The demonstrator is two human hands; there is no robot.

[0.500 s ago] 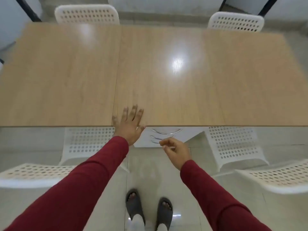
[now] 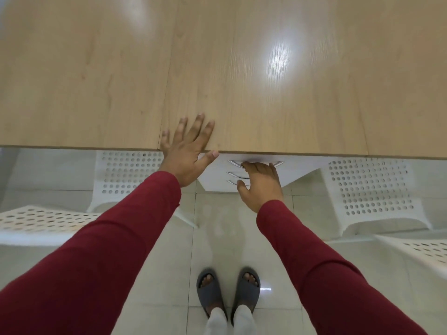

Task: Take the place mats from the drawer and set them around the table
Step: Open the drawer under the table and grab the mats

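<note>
A white drawer unit (image 2: pixel 215 176) with three curved metal handles stands under the near edge of the wooden table (image 2: pixel 242 81). My right hand (image 2: pixel 260 184) reaches the top handle (image 2: pixel 278 163), fingers curled onto it. My left hand (image 2: pixel 187 151) lies flat on the table's near edge with its fingers spread, just left of the drawers. The drawers are shut and no place mats are in sight.
White perforated chairs stand tucked under the table at left (image 2: pixel 125 172) and right (image 2: pixel 370 189). Two more chair seats jut in at the far left (image 2: pixel 41 221) and lower right (image 2: pixel 420 250). My feet in grey slippers (image 2: pixel 228 291) stand on the pale tiled floor.
My right hand has moved up from below the drawers onto the top handle. The view has come closer to the table edge. My left hand has stayed flat on the table.
</note>
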